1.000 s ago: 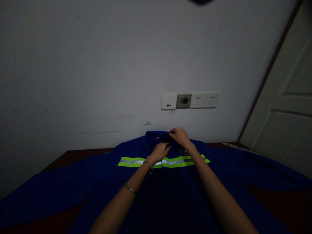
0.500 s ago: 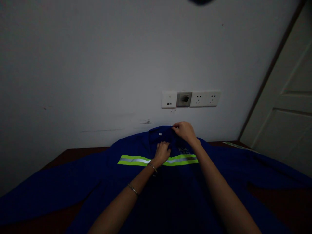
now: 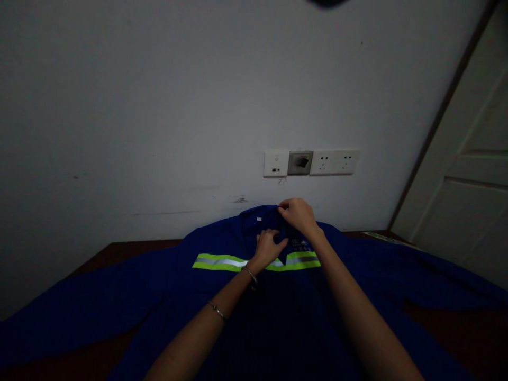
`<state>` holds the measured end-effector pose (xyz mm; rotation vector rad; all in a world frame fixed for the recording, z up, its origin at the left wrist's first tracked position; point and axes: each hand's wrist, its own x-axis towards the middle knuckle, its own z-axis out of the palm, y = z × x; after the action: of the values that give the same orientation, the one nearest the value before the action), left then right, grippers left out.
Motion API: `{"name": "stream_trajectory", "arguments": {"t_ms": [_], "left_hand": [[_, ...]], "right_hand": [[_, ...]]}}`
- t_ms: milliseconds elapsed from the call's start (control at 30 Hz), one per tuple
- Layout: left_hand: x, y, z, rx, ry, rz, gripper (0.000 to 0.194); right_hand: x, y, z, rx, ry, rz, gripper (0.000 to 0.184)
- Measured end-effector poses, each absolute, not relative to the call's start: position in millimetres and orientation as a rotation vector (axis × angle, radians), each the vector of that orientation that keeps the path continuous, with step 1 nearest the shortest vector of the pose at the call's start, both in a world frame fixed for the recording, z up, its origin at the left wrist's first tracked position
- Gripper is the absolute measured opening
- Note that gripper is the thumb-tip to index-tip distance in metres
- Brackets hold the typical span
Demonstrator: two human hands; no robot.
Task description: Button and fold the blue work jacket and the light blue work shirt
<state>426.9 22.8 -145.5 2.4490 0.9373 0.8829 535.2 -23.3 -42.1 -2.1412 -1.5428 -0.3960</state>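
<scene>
A blue work jacket [image 3: 222,296] with a yellow-green and silver reflective strip [image 3: 222,262] lies spread front up, its sleeves out to both sides. My right hand [image 3: 299,216] pinches the right end of its collar [image 3: 254,212] between thumb and fingers. Just below the neck opening, my left hand [image 3: 268,250] rests over the jacket front, thumb apart from the fingers and nothing visible between them. A pointed flap of cloth crosses the strip beside it. Inside the collar a small white label [image 3: 259,218] shows. My forearms cover part of the front.
The jacket lies on a dark reddish-brown surface [image 3: 115,254] against a pale wall [image 3: 159,106]. Several sockets [image 3: 334,162] and a switch plate are set in the wall behind the collar. At the right stands a white panelled door [image 3: 468,211].
My left thumb has spread away from the fingers, and a pointed flap now shows beside it over the strip. My right hand has shifted slightly left with the collar end.
</scene>
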Motion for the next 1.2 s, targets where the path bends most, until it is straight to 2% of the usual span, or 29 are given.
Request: {"name": "stream_trajectory", "arguments": {"t_ms": [133, 433, 533, 667, 767, 900, 1067, 1200], "left_hand": [[430, 20, -146, 2.342, 0.894, 0.864, 0.030], [433, 16, -160, 2.525, 1.086, 0.902, 0.026], [432, 14, -160, 2.567, 1.109, 0.869, 0.032], [425, 9, -137, 2.640, 1.078, 0.889, 0.043], [411, 11, -104, 2.703, 1.093, 0.980, 0.034], [383, 26, -70, 2.740, 1.374, 0.998, 0.026], [353, 54, -58, 2.693, 1.662, 0.864, 0.038], [344, 71, -56, 2.615, 1.608, 0.702, 0.027]], "right_hand": [[531, -23, -41, -2.091, -1.581, -0.354, 0.028], [531, -22, -41, -2.027, -1.569, -0.356, 0.027], [532, -20, -42, -2.016, -1.545, -0.362, 0.025], [533, -19, -42, -2.029, -1.531, -0.336, 0.023], [534, -20, -43, -2.050, -1.540, -0.307, 0.022], [535, -20, -44, -2.037, -1.571, -0.305, 0.022], [536, -19, -44, -2.098, -1.577, -0.332, 0.022], [534, -21, -44, -2.171, -1.576, -0.368, 0.024]]}}
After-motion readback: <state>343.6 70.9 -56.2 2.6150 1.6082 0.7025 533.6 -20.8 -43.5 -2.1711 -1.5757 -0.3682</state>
